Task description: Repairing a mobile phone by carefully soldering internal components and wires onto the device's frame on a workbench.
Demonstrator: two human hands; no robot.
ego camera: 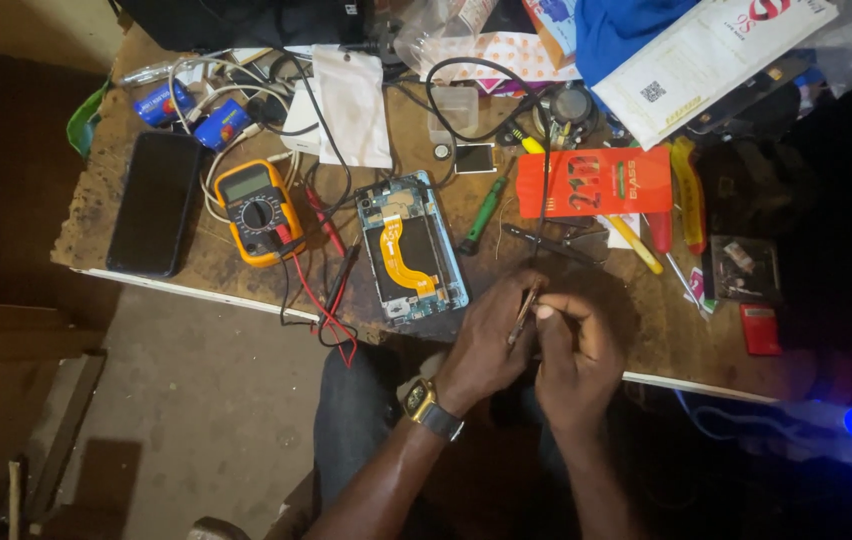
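Left hand [487,335]: my fingers were pinched shut on a small brown part [524,308], held above the desk's [666,335] near edge.
Right hand [574,345]: fingers were curled tight, tips touching the same part.
Opened phone [412,246]: lay just left of my hands, near the multimeter [258,210].
Risk: a loosened pinch could have dropped the part off the near edge onto the dark floor [196,400].

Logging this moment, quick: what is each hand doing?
Left hand: closed on a small thin part.
Right hand: pinching the same part.
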